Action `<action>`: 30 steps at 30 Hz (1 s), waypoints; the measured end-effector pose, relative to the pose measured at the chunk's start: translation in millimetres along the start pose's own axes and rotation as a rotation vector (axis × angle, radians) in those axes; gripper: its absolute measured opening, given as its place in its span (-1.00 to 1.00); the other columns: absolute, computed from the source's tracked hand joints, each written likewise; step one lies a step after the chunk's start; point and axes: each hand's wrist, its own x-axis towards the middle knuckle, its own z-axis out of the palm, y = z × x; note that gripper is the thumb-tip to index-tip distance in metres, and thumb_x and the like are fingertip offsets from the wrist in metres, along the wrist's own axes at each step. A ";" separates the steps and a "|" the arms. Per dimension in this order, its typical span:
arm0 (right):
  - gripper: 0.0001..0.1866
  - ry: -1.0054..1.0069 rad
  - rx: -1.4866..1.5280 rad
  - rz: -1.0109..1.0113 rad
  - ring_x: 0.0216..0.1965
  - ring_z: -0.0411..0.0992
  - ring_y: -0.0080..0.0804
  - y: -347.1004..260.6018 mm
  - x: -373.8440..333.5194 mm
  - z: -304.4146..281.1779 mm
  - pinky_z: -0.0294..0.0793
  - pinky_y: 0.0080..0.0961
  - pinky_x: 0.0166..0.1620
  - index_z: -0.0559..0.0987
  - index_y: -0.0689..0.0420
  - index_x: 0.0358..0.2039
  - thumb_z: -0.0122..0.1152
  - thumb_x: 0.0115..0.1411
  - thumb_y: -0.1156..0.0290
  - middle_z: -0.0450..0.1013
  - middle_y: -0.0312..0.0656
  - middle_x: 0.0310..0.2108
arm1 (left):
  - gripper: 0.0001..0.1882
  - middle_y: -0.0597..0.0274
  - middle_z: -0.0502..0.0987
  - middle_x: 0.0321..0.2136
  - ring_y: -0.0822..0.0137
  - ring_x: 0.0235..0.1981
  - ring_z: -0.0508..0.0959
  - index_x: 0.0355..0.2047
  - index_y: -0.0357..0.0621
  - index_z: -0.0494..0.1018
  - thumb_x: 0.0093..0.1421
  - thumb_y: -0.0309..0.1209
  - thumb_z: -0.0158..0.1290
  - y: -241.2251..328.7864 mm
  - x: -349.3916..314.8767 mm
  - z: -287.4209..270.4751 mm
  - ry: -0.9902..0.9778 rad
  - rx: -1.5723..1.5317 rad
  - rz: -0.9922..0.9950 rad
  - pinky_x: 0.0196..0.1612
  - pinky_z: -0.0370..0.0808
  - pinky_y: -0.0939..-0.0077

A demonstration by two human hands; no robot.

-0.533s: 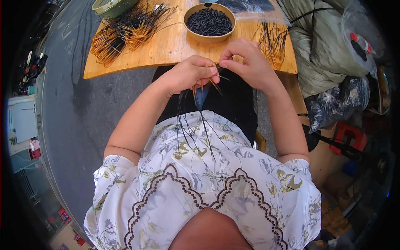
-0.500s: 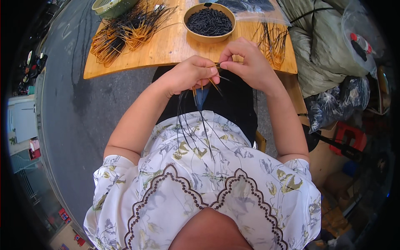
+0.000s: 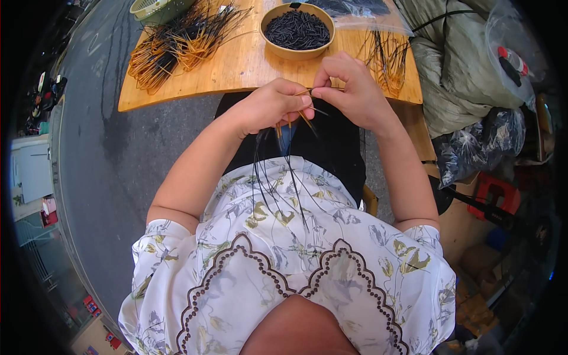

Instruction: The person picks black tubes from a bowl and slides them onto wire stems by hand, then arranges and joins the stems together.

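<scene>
My left hand [image 3: 277, 106] is closed around several thin black-and-orange wires [image 3: 289, 155], whose long black ends dangle over my lap and shirt. One wire sticks out past its thumb toward my right hand [image 3: 350, 89]. With thumb and index finger pinched, my right hand holds that wire at a dark spot near its tip; a small part there is too fine to make out. Both hands are close together just off the table's near edge. Beyond them stands a round tan bowl [image 3: 297, 54] filled with short black tube-like pieces [image 3: 297, 31].
On the wooden table [image 3: 236, 71], a large pile of black-and-orange wires [image 3: 171, 53] lies left, near a green basket [image 3: 157, 12]. More wires [image 3: 387, 65] lie at the right, below a clear plastic bag [image 3: 373, 18]. Big grey-green sacks [image 3: 444, 71] and a red stool [image 3: 494, 195] stand right.
Both hands stay nearly in place, the fingertips shifting only slightly at the wire. The hanging wires have swung a little to the right.
</scene>
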 end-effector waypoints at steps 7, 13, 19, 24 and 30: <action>-0.89 -0.062 0.058 0.066 -0.39 0.33 -0.42 3.6 -0.6 -6.2 0.30 -0.49 -0.26 0.53 0.19 -0.53 0.23 0.00 0.43 0.40 -0.29 -0.56 | -0.73 0.48 0.23 -0.73 0.60 -0.70 0.18 -0.45 -0.19 0.51 0.26 -0.28 -0.05 -0.3 0.1 -1.4 0.025 0.043 0.033 -0.63 0.10 0.67; -0.89 -0.090 0.146 0.140 -0.39 0.33 -0.45 0.7 -0.3 -4.9 0.29 -0.50 -0.26 0.53 0.19 -0.52 0.22 0.01 0.43 0.41 -0.29 -0.56 | -0.73 0.46 0.24 -0.73 0.58 -0.70 0.20 -0.46 -0.22 0.50 0.27 -0.32 -0.07 0.4 0.8 0.3 0.006 0.051 0.008 -0.62 0.12 0.66; -0.91 -0.076 0.110 0.046 -0.36 0.33 -0.47 3.2 -0.7 -2.1 0.29 -0.53 -0.22 0.52 0.19 -0.51 0.22 0.00 0.45 0.40 -0.29 -0.54 | -0.72 0.45 0.25 -0.72 0.58 -0.69 0.21 -0.45 -0.22 0.50 0.28 -0.31 -0.07 1.3 1.1 2.6 0.021 0.069 0.002 -0.61 0.14 0.65; -0.80 -0.184 0.462 0.338 -0.44 0.31 -0.61 5.1 -0.8 -7.5 0.30 -0.63 -0.33 0.52 0.24 -0.49 0.14 0.15 0.36 0.38 -0.36 -0.55 | -0.73 0.45 0.26 -0.72 0.57 -0.68 0.23 -0.46 -0.21 0.50 0.28 -0.31 -0.07 2.9 0.1 -0.3 0.041 0.127 0.025 -0.60 0.16 0.64; -0.78 -0.261 0.341 0.388 -0.49 0.30 -0.64 3.6 1.2 -12.2 0.31 -0.66 -0.38 0.52 0.25 -0.48 0.14 0.17 0.34 0.38 -0.38 -0.57 | -0.73 0.43 0.29 -0.71 0.56 -0.67 0.26 -0.46 -0.21 0.50 0.27 -0.32 -0.08 0.3 1.2 -1.6 0.055 0.197 0.060 -0.59 0.20 0.64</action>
